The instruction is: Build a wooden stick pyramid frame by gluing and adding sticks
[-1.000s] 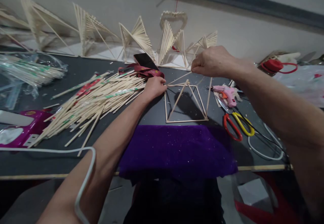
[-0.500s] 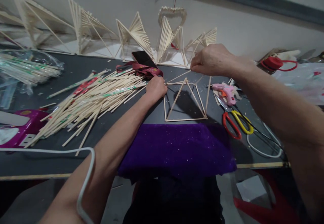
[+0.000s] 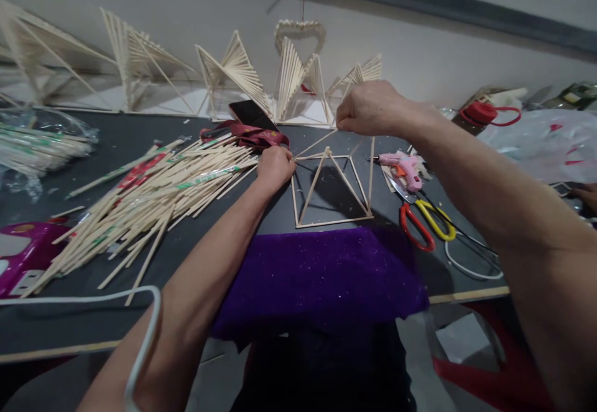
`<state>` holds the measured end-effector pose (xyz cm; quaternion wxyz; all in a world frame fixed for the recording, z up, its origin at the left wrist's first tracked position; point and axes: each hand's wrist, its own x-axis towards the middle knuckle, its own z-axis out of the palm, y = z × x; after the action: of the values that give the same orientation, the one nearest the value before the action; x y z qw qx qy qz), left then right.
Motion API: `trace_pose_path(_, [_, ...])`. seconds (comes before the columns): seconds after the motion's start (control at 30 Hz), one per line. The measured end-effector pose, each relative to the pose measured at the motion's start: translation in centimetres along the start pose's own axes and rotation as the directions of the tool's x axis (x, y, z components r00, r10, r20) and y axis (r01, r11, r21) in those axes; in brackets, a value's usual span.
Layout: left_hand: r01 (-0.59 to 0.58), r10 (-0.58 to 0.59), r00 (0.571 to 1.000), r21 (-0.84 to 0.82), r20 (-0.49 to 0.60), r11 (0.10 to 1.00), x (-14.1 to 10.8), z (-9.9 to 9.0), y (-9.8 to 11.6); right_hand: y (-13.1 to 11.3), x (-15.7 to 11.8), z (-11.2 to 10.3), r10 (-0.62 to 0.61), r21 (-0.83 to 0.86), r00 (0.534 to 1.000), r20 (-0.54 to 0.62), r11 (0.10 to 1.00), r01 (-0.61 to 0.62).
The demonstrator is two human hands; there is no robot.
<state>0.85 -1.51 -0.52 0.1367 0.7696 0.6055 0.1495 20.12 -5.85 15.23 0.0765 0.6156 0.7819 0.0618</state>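
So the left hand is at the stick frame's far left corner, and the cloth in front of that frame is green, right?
Not quite: the cloth is purple, not green, as the head view shows. The left hand is indeed at the stick frame's far left corner.

On the desk (image 3: pixel 280 214) in my feed, the stick frame (image 3: pixel 334 222) stands midway, just behind the cloth (image 3: pixel 321 278), which lies over the near edge — I have loose sticks (image 3: pixel 153 201) left of the frame, bagged sticks (image 3: pixel 41 141) farther left. Right of it lies the glue gun (image 3: pixel 410 169), scissors (image 3: pixel 413 200) in front. Behind the loose sticks lie lanyard (image 3: pixel 252 137) and phone (image 3: pixel 252 115) — behind these, stick models (image 3: pixel 245 73) line the wall (image 3: pixel 420 39)
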Motion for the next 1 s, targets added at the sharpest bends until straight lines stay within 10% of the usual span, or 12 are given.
trace_pose_path(0.3, [0.041, -0.034, 0.999, -0.221, 0.036, 0.974, 0.3, -0.2, -0.9, -0.2, 0.0, 0.0, -0.006, -0.027, 1.0, -0.011, 1.0, 0.005])
trace_pose_path(0.47, [0.228, -0.152, 0.973, -0.634, 0.173, 0.739, -0.1, -0.8, -1.7, -0.4, -0.2, 0.0, -0.024, -0.034, 1.0, -0.01, 0.999, 0.023])
trace_pose_path(1.0, [0.036, -0.098, 0.995, -0.898, -0.008, 0.438, -0.8, -6.4, 2.2, -0.4, 0.1, 0.7, -0.049, -0.148, 0.998, -0.05, 0.988, 0.041])
